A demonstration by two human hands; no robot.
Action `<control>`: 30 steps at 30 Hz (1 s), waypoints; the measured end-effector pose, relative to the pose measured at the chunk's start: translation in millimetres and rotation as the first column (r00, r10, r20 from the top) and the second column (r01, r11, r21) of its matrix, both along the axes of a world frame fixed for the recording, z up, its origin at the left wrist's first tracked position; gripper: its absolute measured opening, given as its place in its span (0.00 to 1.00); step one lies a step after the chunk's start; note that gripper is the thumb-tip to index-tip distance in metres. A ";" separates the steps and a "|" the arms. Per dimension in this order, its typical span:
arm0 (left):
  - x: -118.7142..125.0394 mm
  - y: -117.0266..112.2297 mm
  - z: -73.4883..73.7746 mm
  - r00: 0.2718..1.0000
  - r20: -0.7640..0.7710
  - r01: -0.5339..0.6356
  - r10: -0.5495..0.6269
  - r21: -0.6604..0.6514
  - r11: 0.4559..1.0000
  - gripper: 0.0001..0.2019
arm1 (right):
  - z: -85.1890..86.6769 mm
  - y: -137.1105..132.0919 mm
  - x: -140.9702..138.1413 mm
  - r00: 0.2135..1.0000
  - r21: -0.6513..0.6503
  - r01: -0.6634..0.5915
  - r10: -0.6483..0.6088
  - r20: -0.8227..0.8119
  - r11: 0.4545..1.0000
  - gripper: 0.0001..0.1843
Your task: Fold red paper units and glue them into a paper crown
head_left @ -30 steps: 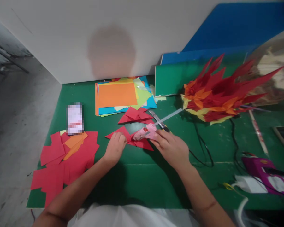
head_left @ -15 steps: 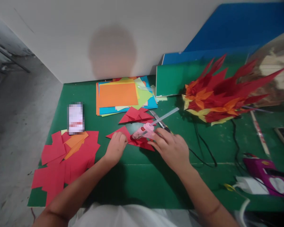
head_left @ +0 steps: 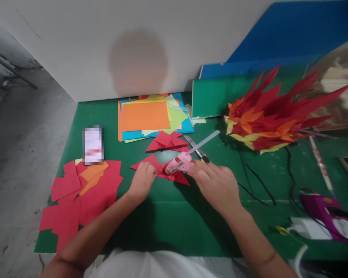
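My right hand (head_left: 216, 183) grips a pink glue gun (head_left: 179, 163) with a clear glue stick poking out of its back. Its nozzle points left onto a folded red paper piece (head_left: 178, 177) on the green table (head_left: 168, 220). My left hand (head_left: 142, 180) is closed, its fingers pinching the left part of that red paper and pressing it down. A second folded red paper piece (head_left: 166, 141) lies just behind.
A pile of red and orange squares (head_left: 81, 189) lies at the left, with a phone (head_left: 93, 144) behind it. A stack of coloured sheets (head_left: 149, 116) sits at the back. A spiky red-orange paper flower (head_left: 266, 114) stands at the right. A utility knife (head_left: 197, 150), black cables (head_left: 258, 181) and a purple box (head_left: 327, 210) lie nearby.
The glue gun's nozzle has shifted slightly along the red paper, and my right hand moved a little to the right. My left hand stays on the paper.
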State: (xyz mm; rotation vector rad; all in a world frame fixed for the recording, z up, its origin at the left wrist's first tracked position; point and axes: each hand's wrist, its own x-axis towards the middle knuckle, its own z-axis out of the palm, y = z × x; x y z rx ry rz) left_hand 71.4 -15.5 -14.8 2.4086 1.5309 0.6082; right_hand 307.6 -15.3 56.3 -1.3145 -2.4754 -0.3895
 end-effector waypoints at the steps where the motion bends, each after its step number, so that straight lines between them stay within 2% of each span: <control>1: 0.2 0.1 -0.1 1.000 0.002 -0.005 0.004 0.005 1.000 0.08 | 2.5 0.1 0.6 1.000 -0.007 0.011 -0.011 -0.013 1.000 0.07; 4: 1.4 0.6 0.0 0.999 0.038 -0.032 0.031 0.031 0.999 0.05 | 5.3 0.2 6.1 0.984 -0.070 0.088 -0.097 -0.151 0.994 0.07; 6: 2.4 0.8 -0.4 0.997 0.056 -0.050 0.048 0.029 0.998 0.03 | 2.4 0.0 13.5 0.930 -0.147 0.179 -0.216 -0.298 0.973 0.11; 8: 3.4 0.4 -1.3 0.997 0.045 -0.057 0.057 0.007 0.998 0.01 | -3.2 -0.1 22.9 0.822 -0.239 0.315 -0.390 -0.414 0.919 0.15; 11: 4.2 -0.9 -2.6 0.999 -0.007 -0.045 0.045 -0.015 0.999 0.07 | -13.5 2.2 36.9 0.669 -0.360 0.463 -0.586 -0.458 0.810 0.19; 13: 3.9 -1.5 -2.7 0.999 -0.034 -0.019 0.019 -0.006 1.000 0.09 | -20.4 6.5 44.0 0.619 -0.399 0.523 -0.657 -0.431 0.753 0.21; 15: 3.3 -1.3 -2.5 0.998 -0.063 0.018 -0.017 0.005 1.000 0.11 | -27.2 12.5 48.3 0.594 -0.418 0.550 -0.690 -0.412 0.723 0.22; 17: 3.1 -0.7 -3.1 0.994 -0.098 0.052 -0.051 0.008 0.999 0.12 | -34.1 19.1 49.9 0.591 -0.438 0.536 -0.691 -0.416 0.722 0.21; 21: 4.4 1.0 -6.4 0.986 -0.148 0.072 -0.077 -0.038 0.997 0.14 | -46.1 29.3 48.6 0.607 -0.463 0.466 -0.653 -0.452 0.754 0.20; 24: 5.5 1.8 -6.9 0.984 -0.159 0.074 -0.081 -0.048 0.996 0.14 | -52.9 32.8 48.1 0.599 -0.448 0.481 -0.656 -0.459 0.754 0.21; 30: 3.7 1.3 -2.1 0.974 -0.220 0.067 -0.053 0.060 0.996 0.10 | -60.2 37.0 54.3 0.665 -0.354 0.501 -0.613 -0.427 0.790 0.19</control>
